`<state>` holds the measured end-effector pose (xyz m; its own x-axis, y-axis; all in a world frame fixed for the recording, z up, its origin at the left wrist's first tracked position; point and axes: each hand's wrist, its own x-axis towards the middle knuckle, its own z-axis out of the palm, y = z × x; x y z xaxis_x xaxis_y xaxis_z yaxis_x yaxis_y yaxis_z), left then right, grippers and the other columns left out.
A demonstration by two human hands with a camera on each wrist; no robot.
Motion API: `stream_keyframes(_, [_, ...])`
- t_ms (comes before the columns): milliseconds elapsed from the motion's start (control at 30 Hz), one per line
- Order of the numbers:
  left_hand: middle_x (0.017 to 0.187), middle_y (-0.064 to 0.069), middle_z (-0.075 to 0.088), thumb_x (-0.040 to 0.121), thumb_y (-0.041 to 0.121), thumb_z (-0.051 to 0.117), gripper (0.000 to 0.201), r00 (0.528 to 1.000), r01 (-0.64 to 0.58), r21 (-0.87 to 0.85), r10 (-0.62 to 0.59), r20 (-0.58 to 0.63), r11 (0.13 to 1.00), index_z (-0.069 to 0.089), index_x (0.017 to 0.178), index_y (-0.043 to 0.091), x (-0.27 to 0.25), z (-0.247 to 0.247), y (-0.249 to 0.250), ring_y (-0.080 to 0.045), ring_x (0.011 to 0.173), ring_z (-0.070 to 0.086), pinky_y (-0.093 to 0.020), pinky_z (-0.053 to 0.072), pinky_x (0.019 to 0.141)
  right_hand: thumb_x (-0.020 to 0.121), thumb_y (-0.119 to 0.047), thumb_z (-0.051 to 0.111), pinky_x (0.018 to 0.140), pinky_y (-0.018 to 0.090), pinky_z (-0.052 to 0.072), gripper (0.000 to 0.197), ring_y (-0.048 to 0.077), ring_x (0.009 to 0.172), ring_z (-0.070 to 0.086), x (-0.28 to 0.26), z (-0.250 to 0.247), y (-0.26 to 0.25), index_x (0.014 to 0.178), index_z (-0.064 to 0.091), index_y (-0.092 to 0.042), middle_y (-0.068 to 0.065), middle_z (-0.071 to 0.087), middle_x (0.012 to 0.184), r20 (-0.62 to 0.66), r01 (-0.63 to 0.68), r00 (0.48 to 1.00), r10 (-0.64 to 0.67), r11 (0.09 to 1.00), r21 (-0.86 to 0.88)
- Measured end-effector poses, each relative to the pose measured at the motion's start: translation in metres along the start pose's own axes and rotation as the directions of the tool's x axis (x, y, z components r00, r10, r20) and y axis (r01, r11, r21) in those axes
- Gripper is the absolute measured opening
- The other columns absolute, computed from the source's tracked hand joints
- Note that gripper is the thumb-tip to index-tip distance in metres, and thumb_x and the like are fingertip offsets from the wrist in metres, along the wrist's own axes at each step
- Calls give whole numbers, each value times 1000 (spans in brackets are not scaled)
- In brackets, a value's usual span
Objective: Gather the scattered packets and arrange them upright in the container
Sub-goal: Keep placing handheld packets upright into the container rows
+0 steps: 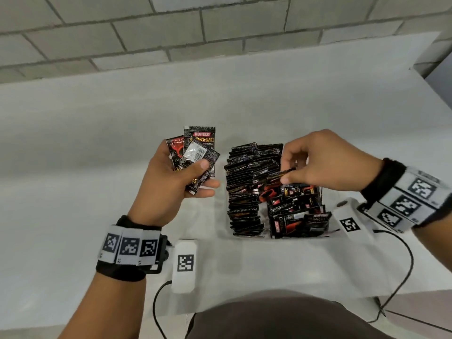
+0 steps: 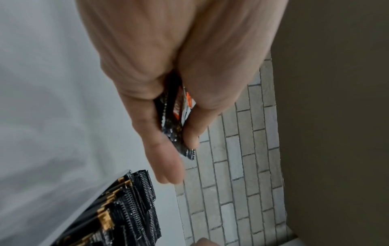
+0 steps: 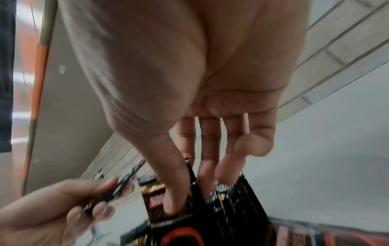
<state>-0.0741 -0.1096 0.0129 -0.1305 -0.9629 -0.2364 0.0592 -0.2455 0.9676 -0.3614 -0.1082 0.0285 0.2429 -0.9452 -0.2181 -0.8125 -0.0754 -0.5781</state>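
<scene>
A fanned bunch of black packets (image 1: 195, 155) is gripped between thumb and curled fingers of the left hand (image 1: 171, 182), just left of the clear container (image 1: 221, 211) on the white table (image 1: 97, 143). A single packet (image 1: 278, 174) is pinched by the right hand (image 1: 325, 162) above the container, among the upright rows (image 1: 244, 192) packed inside.

The container (image 1: 329, 222) is almost wholly hidden by its packets (image 1: 244, 192); only a pale edge shows. The left hand (image 1: 168, 182) covers the lower halves of its fanned packets (image 1: 195, 152), so their count cannot be told. In the right wrist view the right hand (image 3: 189, 83) is blurred, and the packet (image 3: 190, 168) between its fingers (image 3: 174, 191) shows only a thin edge.
</scene>
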Motion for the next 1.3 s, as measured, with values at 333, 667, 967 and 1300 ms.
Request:
stream_keyframes(333, [107,-11,75,89,8,68,44,996,67,-63,-62,71,996,51,130,11,-2,6,-3,-45,77,75,-40,60,58,83,-33,69,59,27,45,14,10,71,58,12,26,-11,78,57,-28,-12,59,73,63,104,994,-85,884,-457])
stream_keyframes(667, [105,-14,75,98,-12,43,40,988,77,-94,-63,139,993,50,130,12,-1,2,-3,-45,73,75,-42,61,55,80,-60,72,65,34,56,39,18,69,65,19,20,-11,74,67,-23,-4,66,72,65,3,997,38,845,-535])
stream_keyframes(967, [106,-19,74,97,-16,40,46,986,89,-46,-82,147,995,47,134,11,1,11,-2,-47,76,74,-42,61,57,82,-52,74,66,34,54,35,20,69,62,14,27,-14,76,63,-20,-3,61,73,92,24,995,35,818,-574])
stream_keyframes(1300, [103,-15,75,97,-16,41,43,986,86,-44,-79,146,995,50,127,14,-2,9,-1,-45,75,75,-41,61,57,79,-30,72,60,33,51,26,19,68,57,13,40,-13,70,49,-22,-7,52,68,110,67,994,-4,816,-574])
